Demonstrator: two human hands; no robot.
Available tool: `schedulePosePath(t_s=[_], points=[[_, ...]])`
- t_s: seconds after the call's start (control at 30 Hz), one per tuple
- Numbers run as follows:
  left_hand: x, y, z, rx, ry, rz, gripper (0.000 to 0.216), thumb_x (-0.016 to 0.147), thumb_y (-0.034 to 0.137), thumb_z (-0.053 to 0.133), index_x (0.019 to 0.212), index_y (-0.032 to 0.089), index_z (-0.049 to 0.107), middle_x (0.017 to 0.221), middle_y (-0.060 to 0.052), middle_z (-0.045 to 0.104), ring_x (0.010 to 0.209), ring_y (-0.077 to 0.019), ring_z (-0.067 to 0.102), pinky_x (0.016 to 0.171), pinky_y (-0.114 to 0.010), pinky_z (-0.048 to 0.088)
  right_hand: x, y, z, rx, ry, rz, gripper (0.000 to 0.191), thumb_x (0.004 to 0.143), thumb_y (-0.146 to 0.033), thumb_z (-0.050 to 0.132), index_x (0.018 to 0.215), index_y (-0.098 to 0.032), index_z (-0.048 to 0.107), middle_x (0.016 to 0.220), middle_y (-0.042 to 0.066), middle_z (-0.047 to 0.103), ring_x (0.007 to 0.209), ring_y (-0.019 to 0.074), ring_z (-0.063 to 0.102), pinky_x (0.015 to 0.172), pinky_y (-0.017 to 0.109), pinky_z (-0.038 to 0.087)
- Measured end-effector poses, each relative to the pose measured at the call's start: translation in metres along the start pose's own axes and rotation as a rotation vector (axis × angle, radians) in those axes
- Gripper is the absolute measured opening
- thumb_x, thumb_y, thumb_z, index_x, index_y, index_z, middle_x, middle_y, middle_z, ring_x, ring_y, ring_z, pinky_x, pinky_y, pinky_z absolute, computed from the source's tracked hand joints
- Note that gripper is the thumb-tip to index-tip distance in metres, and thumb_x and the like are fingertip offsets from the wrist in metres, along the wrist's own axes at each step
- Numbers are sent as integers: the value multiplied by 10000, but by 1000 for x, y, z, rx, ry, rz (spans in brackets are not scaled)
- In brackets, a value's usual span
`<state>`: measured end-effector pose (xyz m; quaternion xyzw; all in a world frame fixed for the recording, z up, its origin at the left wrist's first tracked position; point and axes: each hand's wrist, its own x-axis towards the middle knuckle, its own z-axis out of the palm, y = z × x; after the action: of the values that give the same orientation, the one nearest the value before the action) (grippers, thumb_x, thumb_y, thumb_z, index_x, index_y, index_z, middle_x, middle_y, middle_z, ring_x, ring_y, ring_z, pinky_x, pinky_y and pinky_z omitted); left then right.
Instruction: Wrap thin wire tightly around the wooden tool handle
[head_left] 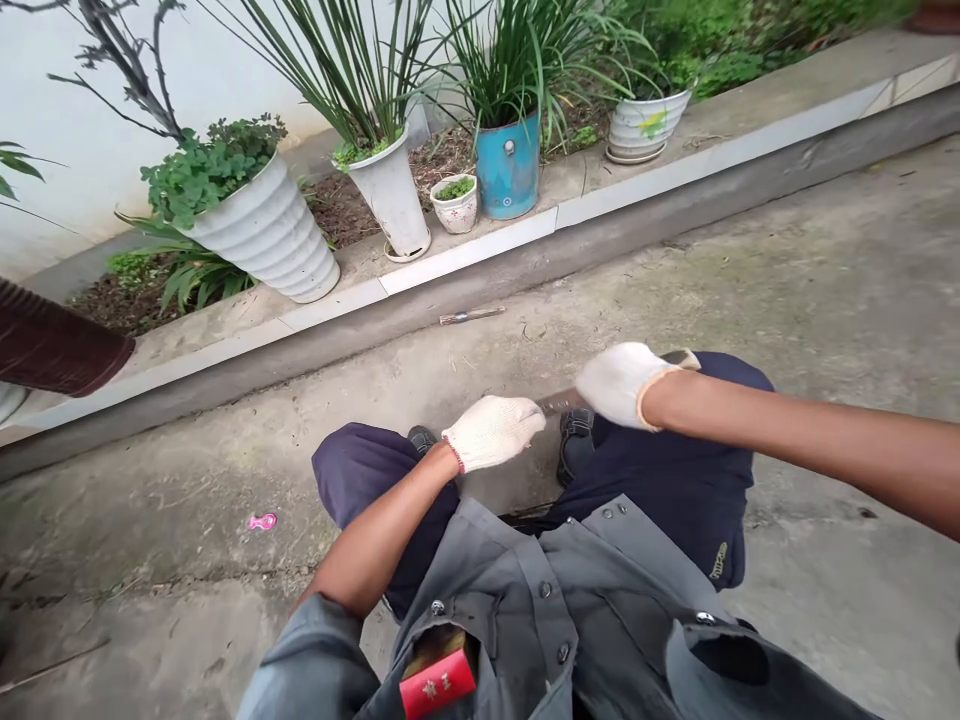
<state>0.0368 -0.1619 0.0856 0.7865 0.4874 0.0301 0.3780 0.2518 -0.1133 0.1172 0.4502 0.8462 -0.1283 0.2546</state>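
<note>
Both my hands wear white cotton gloves and sit above my knees in dark blue trousers. My right hand [619, 383] is closed round the handle of a long tool; the handle's pale end [682, 357] sticks out past the glove. A dark metal blade or bar [564, 402] runs from that hand to my left hand [491, 430]. The left hand's fingers are pressed together over the blade's far end. What lies under the blade is hidden by my hands and legs. My black shoes [576, 425] show just below it.
A second small tool [471, 316] lies on the concrete at the foot of the raised kerb [480, 265]. White pots [270, 235], a blue pot [508, 165] and plants line the ledge. A pink scrap [262, 521] lies left. A brown ribbed object [52, 345] juts in from the left edge.
</note>
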Motion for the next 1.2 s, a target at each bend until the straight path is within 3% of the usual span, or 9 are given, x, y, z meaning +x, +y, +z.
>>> schedulePosePath(t_s=[0.13, 0.3, 0.4, 0.57, 0.73, 0.87, 0.97, 1.07, 1.2], points=[[16, -15, -16, -222, 119, -105, 334, 1036, 392, 465, 806, 216, 632, 636, 32, 652, 611, -137, 605, 626, -255, 424, 38, 18, -36, -44, 170, 137, 339, 956, -131, 528, 1203, -56, 749, 1032, 284, 762, 1029, 417, 765, 826, 464, 517], [35, -42, -43, -390, 188, -203, 311, 1011, 474, 499, 961, 222, 675, 619, 45, 628, 490, -134, 523, 468, -239, 385, 73, 36, -65, 47, 356, 165, 353, 969, -304, 551, 1183, -99, 742, 976, 240, 762, 952, 369, 756, 806, 425, 493], [44, -54, -59, -336, 189, -178, 326, 1019, 486, 494, 950, 223, 673, 628, 40, 639, 474, -130, 531, 462, -238, 393, 88, 41, -72, 103, 346, 114, 348, 957, -401, 571, 1090, -147, 766, 931, 175, 764, 868, 288, 734, 762, 339, 458], [53, -68, -86, -159, -18, -66, 332, 1048, 443, 468, 965, 218, 697, 669, 30, 653, 536, -130, 574, 549, -245, 430, 92, 40, -67, 270, 37, -321, 358, 854, -530, 678, 853, -175, 726, 716, 15, 664, 644, 144, 569, 613, 268, 357], [52, -79, -81, 140, -247, -5, 302, 1024, 395, 545, 827, 238, 713, 679, 17, 704, 630, -155, 627, 622, -274, 410, 110, 14, -27, 44, -389, -566, 286, 785, -446, 760, 879, -178, 795, 693, 34, 697, 631, 177, 608, 619, 297, 398], [49, -79, -50, 451, -202, 64, 344, 1082, 374, 467, 953, 222, 747, 874, -70, 780, 767, -224, 710, 666, -316, 429, 137, 11, -5, -120, -225, -191, 297, 802, -198, 709, 1041, -89, 847, 996, 233, 791, 920, 328, 754, 755, 377, 503], [49, -77, -34, 444, -72, -6, 407, 1121, 412, 405, 1025, 207, 743, 883, -98, 775, 793, -253, 734, 694, -327, 458, 147, 30, -12, -31, -90, 38, 342, 886, -190, 618, 1144, -102, 825, 1085, 258, 785, 999, 372, 764, 799, 413, 521], [53, -74, -34, 285, -5, -100, 414, 1133, 420, 394, 1035, 210, 737, 863, -70, 768, 761, -223, 721, 706, -304, 474, 141, 51, -28, 147, 39, 77, 332, 982, -350, 562, 1098, -129, 781, 997, 223, 779, 892, 331, 742, 754, 375, 481], [55, -72, -45, 115, 16, -59, 427, 1145, 403, 372, 1071, 219, 750, 865, -38, 769, 769, -186, 707, 733, -276, 489, 115, 59, -35, 368, 142, -107, 400, 953, -552, 628, 937, -161, 709, 849, 123, 739, 757, 224, 660, 676, 305, 404]])
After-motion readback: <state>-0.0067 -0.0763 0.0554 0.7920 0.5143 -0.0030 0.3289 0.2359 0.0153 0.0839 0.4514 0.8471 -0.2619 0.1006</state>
